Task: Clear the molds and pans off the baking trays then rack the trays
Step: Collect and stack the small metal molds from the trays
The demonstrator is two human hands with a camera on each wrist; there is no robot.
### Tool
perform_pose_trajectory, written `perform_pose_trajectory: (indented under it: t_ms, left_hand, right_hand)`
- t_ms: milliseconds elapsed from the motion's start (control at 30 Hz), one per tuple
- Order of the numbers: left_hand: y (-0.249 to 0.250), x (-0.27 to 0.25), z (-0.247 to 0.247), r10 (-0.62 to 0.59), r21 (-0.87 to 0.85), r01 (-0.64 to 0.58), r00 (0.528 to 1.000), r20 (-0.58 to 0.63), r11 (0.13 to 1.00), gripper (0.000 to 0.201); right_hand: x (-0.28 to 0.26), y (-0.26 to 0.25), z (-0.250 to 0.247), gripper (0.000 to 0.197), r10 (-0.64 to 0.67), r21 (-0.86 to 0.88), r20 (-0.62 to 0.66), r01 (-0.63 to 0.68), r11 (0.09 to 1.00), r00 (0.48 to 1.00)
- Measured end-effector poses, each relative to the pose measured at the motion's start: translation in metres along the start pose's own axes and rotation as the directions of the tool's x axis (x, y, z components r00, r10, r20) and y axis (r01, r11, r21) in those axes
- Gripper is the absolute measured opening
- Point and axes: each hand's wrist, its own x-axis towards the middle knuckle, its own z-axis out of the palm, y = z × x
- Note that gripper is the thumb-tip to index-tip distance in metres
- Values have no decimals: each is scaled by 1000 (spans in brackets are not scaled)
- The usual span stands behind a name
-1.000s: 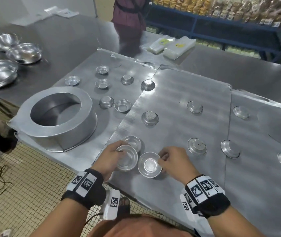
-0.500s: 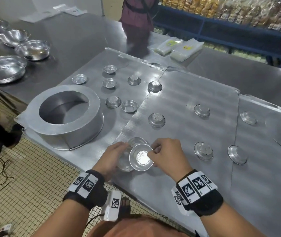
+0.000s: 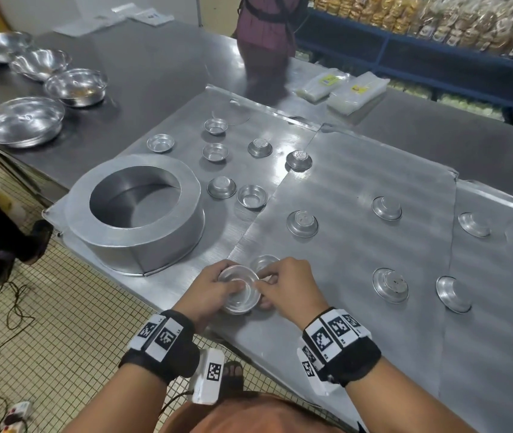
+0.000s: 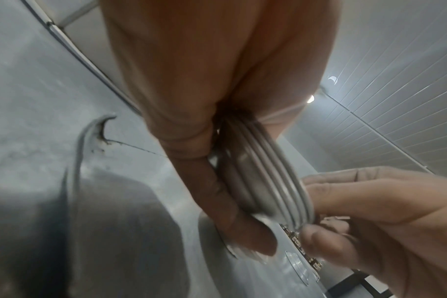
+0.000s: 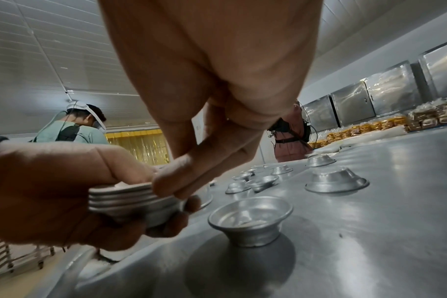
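Observation:
My left hand (image 3: 217, 290) grips a stack of small aluminium molds (image 3: 240, 291) just above the near edge of the middle baking tray (image 3: 373, 170). My right hand (image 3: 269, 289) pinches the rim of the top mold. The left wrist view shows the nested rims of the stack (image 4: 270, 177) between the fingers of both hands. The stack (image 5: 130, 199) also shows in the right wrist view, with one upright mold (image 5: 250, 217) on the tray just beyond it. More molds, some upturned (image 3: 302, 224), dot the trays. A large round pan (image 3: 136, 210) sits on the left tray (image 3: 280, 126).
Steel bowls (image 3: 21, 121) line the counter at far left. Plastic bag packs (image 3: 358, 92) lie at the back, where a person (image 3: 267, 26) stands. A third tray (image 3: 492, 323) overlaps on the right. Tiled floor with cables lies below the table edge.
My right hand carried a mold leftward from the tray and nested it into the stack in my left hand. Both hands now meet on the stack.

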Motion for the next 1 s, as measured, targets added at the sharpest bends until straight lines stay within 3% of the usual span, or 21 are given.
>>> perform_pose_trajectory:
  t_ms: [133,267,333,533,633,867,1000]
  left_hand:
    - [-1,4,-12,-25,-13,24,1000,-6,1000,19]
    - [-1,8,-20,-13,-5,13,1000,-6,1000,21]
    - [1,9,-23,7,10,-7,1000,1,1000,19]
    - [1,19,-29,-93,-35,92,996,-9,995,32]
    - [6,22,-26,-132,-69,132,991,3,989,22]
    - [17,25,-6,-173,-160,178,984,42,971,18]
    - [20,30,15,-187,-161,191,982,38,968,20]
  right_hand:
    - [14,5,3,8,-38,-43,-38,36,998,999]
    - [35,24,1,30,-45,-407,-90,4,913,995]
    - [41,30,0,36,10,-445,-82,-45,894,997]
    - [44,33,1,24,130,-281,-83,-148,948,988]
    - [41,35,-2,25,155,-152,-126,-173,973,980]
    - [22,25,-38,24,108,15,-302,-109,994,947]
    - [11,19,-50,24,68,26,-309,-63,998,949]
